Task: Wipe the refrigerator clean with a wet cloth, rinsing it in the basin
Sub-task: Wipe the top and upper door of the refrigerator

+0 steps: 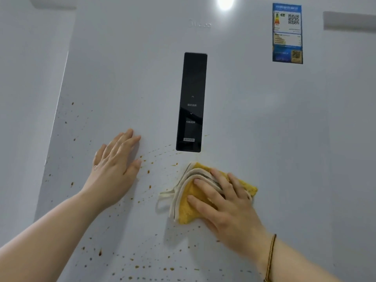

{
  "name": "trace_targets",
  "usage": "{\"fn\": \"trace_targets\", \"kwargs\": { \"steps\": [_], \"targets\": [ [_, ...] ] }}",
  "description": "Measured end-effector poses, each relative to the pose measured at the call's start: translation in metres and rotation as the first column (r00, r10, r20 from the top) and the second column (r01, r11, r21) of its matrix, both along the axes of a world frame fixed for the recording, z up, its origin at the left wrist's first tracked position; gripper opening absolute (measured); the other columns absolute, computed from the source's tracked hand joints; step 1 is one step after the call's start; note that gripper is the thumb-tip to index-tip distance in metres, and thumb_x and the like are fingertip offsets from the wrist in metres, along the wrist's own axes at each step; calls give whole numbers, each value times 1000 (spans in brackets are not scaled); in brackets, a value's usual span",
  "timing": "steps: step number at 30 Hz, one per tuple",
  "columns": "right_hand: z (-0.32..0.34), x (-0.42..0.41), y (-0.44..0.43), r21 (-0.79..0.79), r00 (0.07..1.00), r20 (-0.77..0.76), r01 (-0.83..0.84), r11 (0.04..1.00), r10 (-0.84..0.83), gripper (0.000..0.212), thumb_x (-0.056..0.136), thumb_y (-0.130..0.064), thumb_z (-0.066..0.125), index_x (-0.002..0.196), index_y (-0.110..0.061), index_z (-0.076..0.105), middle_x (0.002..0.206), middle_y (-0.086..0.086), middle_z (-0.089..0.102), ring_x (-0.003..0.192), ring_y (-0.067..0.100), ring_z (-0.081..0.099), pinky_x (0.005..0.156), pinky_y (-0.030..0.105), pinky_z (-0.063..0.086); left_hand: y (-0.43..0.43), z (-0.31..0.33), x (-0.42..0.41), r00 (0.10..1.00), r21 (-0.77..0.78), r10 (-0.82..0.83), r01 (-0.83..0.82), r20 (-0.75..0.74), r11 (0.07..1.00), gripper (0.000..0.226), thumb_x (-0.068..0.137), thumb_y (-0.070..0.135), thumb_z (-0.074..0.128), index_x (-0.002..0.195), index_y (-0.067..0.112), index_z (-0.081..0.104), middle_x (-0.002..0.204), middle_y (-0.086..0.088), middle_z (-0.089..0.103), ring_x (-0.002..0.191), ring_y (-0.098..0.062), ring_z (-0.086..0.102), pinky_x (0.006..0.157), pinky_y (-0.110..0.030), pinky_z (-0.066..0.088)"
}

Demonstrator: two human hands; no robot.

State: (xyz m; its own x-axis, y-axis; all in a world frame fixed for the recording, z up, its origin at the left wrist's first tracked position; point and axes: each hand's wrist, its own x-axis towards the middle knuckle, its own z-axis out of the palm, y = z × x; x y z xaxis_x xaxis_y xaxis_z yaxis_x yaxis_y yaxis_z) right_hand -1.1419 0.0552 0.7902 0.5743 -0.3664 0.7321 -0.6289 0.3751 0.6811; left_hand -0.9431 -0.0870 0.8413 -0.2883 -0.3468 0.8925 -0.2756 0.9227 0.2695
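Note:
The white refrigerator door (pixel 254 123) fills the view. Brown spatter spots (pixel 148 171) dot its lower left and bottom area. My right hand (pixel 225 202) presses a folded yellow cloth (pixel 187 212) with a cream edge flat against the door, just below the black control panel (pixel 192 102). My left hand (pixel 116 163) lies flat on the door to the left of the cloth, fingers together and pointing up, holding nothing. The basin is not in view.
A blue energy label (pixel 287 33) is stuck at the door's upper right. A grey wall (pixel 26 98) runs along the door's left edge. A ceiling light glares off the door's top (pixel 224 4).

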Motion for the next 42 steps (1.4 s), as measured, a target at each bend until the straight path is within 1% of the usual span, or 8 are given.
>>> {"fn": "trace_targets", "kwargs": {
  "steps": [3,8,11,16,20,27,34,42],
  "targets": [
    [38,-21,14,25,995,-89,47,999,-45,34,99,-38,17,116,-30,46,131,0,39,122,32,37,100,48,30,-3,3,6,998,-22,-1,3,57,1000,48,95,22,36,142,27,23,153,13,10,138,1,2,112,-25,-10],
    [93,-22,13,-283,954,298,47,958,42,32,92,-43,32,115,-24,44,131,10,46,121,39,37,91,62,40,-8,0,8,997,-56,-25,29,74,998,47,96,21,35,141,27,24,151,17,7,127,12,-4,109,-22,-15],
    [74,-2,-6,-374,929,359,51,926,94,33,84,-34,40,114,-23,45,131,11,47,123,39,34,96,61,34,-11,-2,4,997,-63,-33,37,69,997,45,96,25,30,141,28,24,137,27,0,124,14,-8,106,-18,-17],
    [-10,17,-26,-68,997,73,-34,997,39,26,95,-34,33,116,-28,47,133,0,39,125,34,34,107,49,17,-14,-4,1,998,-69,1,3,59,998,56,86,36,20,141,28,23,141,26,0,124,14,-8,106,-17,-18],
    [1,5,-17,65,996,-89,23,998,-18,27,96,-35,32,119,-31,46,134,-2,39,126,31,36,103,49,27,-14,-2,-1,999,-96,22,-19,27,995,65,77,38,18,141,28,25,134,29,2,124,15,-6,103,-13,-20],
    [41,16,-28,-280,970,222,-32,960,97,32,85,-33,42,116,-27,46,131,3,42,123,33,34,102,52,23,-11,-4,-6,998,-88,2,-7,-56,996,60,77,33,24,136,27,34,134,28,10,125,15,3,100,-3,-16],
    [-26,44,-57,176,993,-106,-39,984,59,29,82,-30,45,106,-28,61,126,-1,59,125,30,37,106,51,21,-9,-10,13,989,32,32,-27,-145,999,43,94,14,38,136,24,35,148,9,27,138,-13,18,111,-24,6],
    [62,63,-82,-214,969,216,-76,974,123,35,83,-28,42,107,-15,65,123,14,60,122,31,33,104,48,19,-53,-25,70,954,260,208,-149,-218,954,46,95,14,36,140,23,30,153,3,20,141,-16,12,113,-33,7]
  ]
}}
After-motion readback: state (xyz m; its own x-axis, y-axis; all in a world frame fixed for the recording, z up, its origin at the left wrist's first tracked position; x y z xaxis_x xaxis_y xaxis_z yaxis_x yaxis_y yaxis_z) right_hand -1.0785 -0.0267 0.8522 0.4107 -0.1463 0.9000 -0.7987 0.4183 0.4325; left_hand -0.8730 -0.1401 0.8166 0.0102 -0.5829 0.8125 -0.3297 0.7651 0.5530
